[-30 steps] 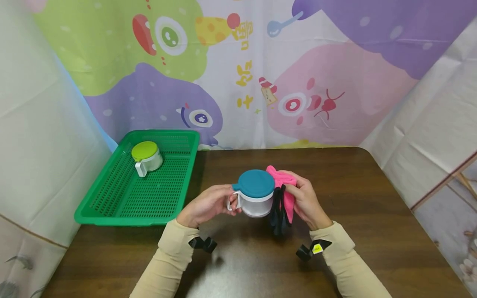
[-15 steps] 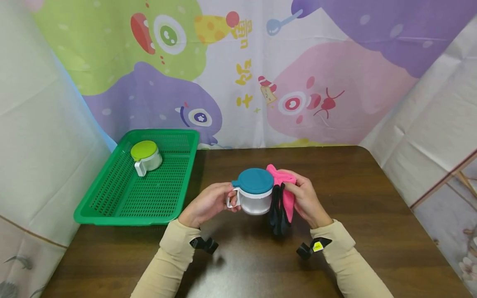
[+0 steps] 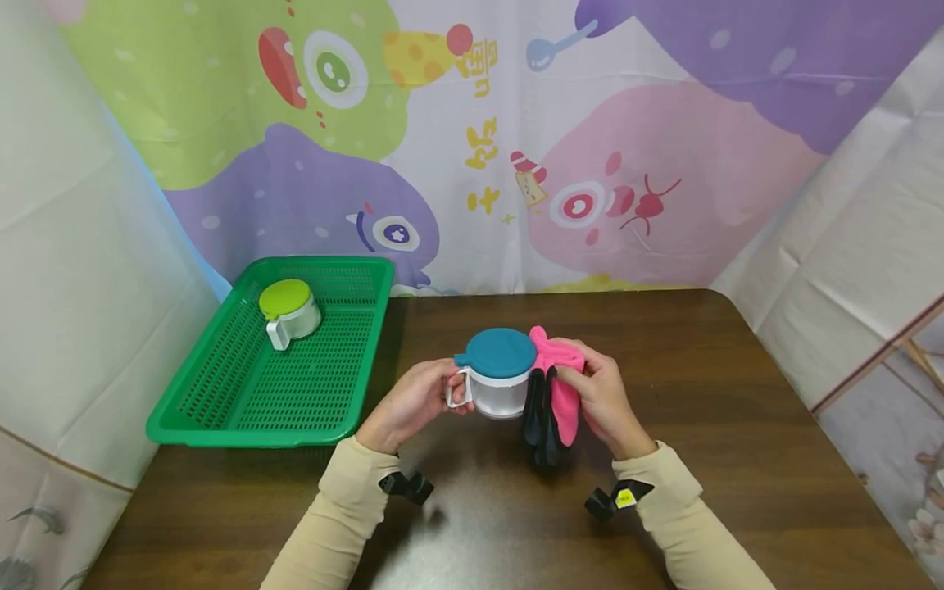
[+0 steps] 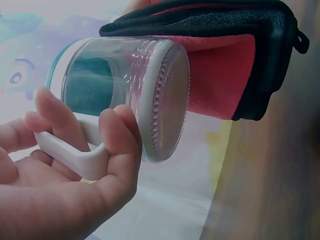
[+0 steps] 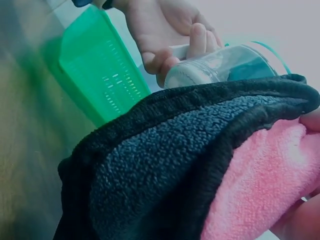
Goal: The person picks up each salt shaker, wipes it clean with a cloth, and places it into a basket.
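A clear seasoning jar (image 3: 498, 397) with a blue lid and white handle is held up over the table by my left hand (image 3: 419, 401). In the left wrist view, the fingers (image 4: 120, 135) curl round its white handle (image 4: 75, 157), and the jar's ridged base faces the camera. My right hand (image 3: 606, 398) grips a folded cloth (image 3: 565, 401), pink on one side and dark grey with black edging on the other. The cloth hangs against the jar's right side. In the right wrist view the cloth (image 5: 150, 165) covers part of the jar (image 5: 220, 67), and only a little of the right hand shows.
On the left of the brown table (image 3: 737, 459) stands a green plastic basket (image 3: 269, 438). Inside it, near the back left, sits a similar jar (image 3: 301, 321) with a lime-green lid. A cartoon-printed curtain (image 3: 501, 246) hangs behind the table.
The jar has shifted slightly left and up in my left hand. The cloth has moved a little left with it, staying against the jar's side.
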The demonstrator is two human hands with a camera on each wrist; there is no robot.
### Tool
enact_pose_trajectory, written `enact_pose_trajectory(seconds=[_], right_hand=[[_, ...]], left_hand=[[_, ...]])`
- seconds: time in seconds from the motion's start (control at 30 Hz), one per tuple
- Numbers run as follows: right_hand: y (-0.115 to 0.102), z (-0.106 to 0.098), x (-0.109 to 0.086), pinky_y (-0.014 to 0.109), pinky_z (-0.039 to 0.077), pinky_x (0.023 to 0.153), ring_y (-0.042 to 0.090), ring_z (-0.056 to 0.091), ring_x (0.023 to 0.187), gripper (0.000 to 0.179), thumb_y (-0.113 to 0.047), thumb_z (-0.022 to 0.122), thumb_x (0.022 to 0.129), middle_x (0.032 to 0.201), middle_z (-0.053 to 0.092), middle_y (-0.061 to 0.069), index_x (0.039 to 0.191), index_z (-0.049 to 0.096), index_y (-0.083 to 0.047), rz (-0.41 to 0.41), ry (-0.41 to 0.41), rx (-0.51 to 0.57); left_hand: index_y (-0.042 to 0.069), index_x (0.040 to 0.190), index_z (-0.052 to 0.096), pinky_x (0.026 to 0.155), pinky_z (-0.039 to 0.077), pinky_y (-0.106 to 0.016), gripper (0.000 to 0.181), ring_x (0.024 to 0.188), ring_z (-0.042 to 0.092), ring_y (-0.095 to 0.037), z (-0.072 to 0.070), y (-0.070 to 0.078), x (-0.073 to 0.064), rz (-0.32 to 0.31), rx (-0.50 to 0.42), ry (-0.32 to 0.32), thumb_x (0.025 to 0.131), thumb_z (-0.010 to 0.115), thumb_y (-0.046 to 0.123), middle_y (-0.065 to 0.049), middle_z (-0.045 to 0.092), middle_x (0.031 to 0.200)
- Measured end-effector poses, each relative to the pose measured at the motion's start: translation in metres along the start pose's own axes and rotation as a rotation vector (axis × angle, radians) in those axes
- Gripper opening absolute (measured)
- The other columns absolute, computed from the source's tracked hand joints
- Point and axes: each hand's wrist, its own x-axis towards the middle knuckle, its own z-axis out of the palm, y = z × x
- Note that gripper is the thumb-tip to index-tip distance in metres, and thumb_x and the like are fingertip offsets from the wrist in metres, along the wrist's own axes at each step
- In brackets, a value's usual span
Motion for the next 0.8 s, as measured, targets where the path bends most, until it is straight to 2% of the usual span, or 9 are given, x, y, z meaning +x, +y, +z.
enact_pose_trajectory(seconds=[0.27,0.53,0.8], right_hand=[[0.001,0.004,-0.003,0.018,0.055,0.079,0.01,0.06,0.09,0.037,0.006,0.061,0.087,0.097,0.066,-0.01,0.122,0.055,0.015,-0.038,0.026,-0.055],[0.003,0.012,-0.003,0.017,0.054,0.078,0.006,0.059,0.09,0.034,0.008,0.061,0.086,0.097,0.066,-0.012,0.12,0.059,0.012,-0.027,0.137,-0.071],[0.004,0.017,-0.003,0.016,0.053,0.076,0.01,0.058,0.087,0.033,0.008,0.063,0.084,0.092,0.063,-0.01,0.117,0.063,0.008,-0.029,0.205,-0.127]], left_hand=[[0.008,0.073,0.041,0.072,0.05,-0.029,0.029,0.068,0.053,-0.016,0.001,-0.002,0.0,0.01,-0.025,0.044,0.1,0.03,0.012,0.001,0.044,0.067],[0.009,0.073,0.041,0.07,0.05,-0.028,0.029,0.063,0.051,-0.015,0.005,-0.007,0.004,0.006,-0.024,0.087,0.1,0.03,0.012,0.002,0.039,0.063],[0.008,0.074,0.042,0.07,0.05,-0.027,0.029,0.064,0.053,-0.016,0.007,-0.006,0.005,-0.011,-0.002,0.135,0.1,0.031,0.014,0.002,0.04,0.064]])
